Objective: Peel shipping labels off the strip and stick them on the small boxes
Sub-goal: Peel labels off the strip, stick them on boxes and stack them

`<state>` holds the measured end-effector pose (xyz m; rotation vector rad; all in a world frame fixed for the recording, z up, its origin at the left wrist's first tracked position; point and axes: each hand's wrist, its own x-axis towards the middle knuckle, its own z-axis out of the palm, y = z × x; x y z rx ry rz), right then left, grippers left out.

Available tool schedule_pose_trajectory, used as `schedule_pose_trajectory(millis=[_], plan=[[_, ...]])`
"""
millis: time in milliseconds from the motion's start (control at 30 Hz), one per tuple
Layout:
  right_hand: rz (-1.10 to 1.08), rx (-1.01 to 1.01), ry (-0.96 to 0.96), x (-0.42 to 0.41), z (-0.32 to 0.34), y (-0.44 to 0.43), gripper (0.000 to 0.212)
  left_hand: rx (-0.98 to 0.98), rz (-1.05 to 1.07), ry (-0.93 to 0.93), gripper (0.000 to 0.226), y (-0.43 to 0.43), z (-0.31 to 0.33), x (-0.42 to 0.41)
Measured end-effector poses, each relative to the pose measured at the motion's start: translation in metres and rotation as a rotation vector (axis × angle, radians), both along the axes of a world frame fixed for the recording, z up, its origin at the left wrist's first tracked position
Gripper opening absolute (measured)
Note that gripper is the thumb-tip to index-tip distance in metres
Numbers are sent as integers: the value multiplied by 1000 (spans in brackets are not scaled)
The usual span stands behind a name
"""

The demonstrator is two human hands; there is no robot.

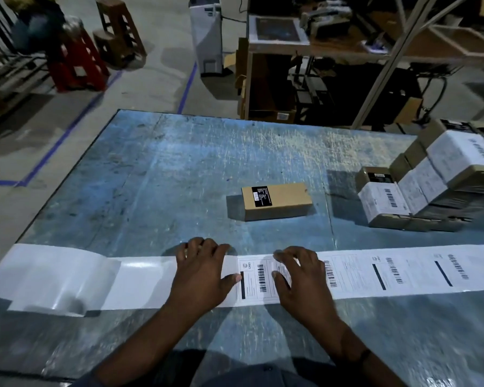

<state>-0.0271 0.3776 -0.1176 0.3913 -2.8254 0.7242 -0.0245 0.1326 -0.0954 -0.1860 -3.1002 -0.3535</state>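
Label strip [403,275] lies flat along the near edge of the tabletop [179,177], running from the left edge to the right edge. The next label [256,277] sits between the two hands.

Left hand [204,272] rests on the strip with fingers spread and pressing down, thumb at the label's left edge, grasping nothing. Right hand [302,277] is on the label's right part with fingers bent. Cannot tell if it pinches a lifted edge or just presses.

Handling, judged: the label is thin, light and floppy, and its sticky underside will likely fold onto itself if lifted carelessly. Best to pick up a corner with a nail, pin the backing with the other hand, and peel low and slowly. The glossy peeled backing [67,277] near the left edge curls up and looks slippery.

Target box [275,201] is small, stiff cardboard with a black sticker, lying mid-tabletop beyond the hands, well apart from the strip, with nothing between. Labelled boxes [430,185] are stacked at the right edge, out of the way.
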Motion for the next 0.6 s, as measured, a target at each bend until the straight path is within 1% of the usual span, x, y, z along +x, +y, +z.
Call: schedule_pose_trajectory(millis=[67, 133, 200, 267, 333, 400, 533, 600], plan=[[-11, 17, 9, 6, 2, -6, 35, 26, -24, -123, 57, -5, 12, -5], [-6, -4, 12, 11, 6, -15, 32, 81, -11, -223, 47, -8, 21, -11], [29, -98, -36, 14, 13, -26, 25, 192, 22, -273, 31, -13, 29, -20], [46, -226, -134, 14, 24, -40, 19, 342, 46, -342, 24, -21, 34, -28], [44, -329, -221, 13, 35, -52, 20, 531, 48, -420, 22, -27, 41, -33], [29, -404, -299, 11, 44, -64, 23, 679, 20, -477, 21, -31, 49, -33], [-28, -552, -400, 11, 57, -74, 29, 876, -56, -549, 21, -35, 53, -29], [-37, -581, -414, 11, 60, -75, 31, 939, -118, -581, 32, -38, 55, -25]])
